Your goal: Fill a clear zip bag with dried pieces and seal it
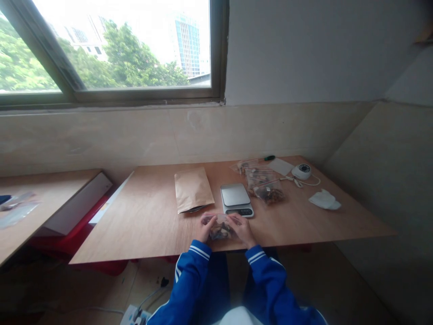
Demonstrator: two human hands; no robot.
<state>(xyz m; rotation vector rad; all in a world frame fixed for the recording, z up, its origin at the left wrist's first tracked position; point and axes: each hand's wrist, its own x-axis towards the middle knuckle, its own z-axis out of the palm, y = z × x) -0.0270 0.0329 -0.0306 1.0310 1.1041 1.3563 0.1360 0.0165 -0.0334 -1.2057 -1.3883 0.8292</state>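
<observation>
Item: small clear plastic pouch (220, 227) with dark brown, lumpy dried contents, lying flat on the light wooden tabletop (149, 221) at its near edge, between the two hands.

Left hand (204, 229): fingers curled over the pouch's left end, thumb and fingertips pinching the film near its top edge. Right hand (242, 229): mirrored grip on the right end, fingers partly closed over the top edge. Both wrists in blue sleeves with white stripes.

Handling, judged: light; film thin, soft and floppy, likely slick; contents loose and brittle, apt to shift or crumble under squeeze. Best hold is at the flat margins by the top edge, one pinch at each end, away from the filled bulge. The picture is too small to show whether the mouth is sealed.

Nearby:
- Small silver digital kitchen scale (236, 199), just beyond the right hand's fingertips.
- Flat brown kraft paper pouch (192, 189), just beyond the left hand.
- Cluster of filled clear plastic bags (264, 183), farther off to the right of the scale.
- Round white device with a cord (301, 171) and crumpled white tissue (324, 200), well apart to the right.
</observation>
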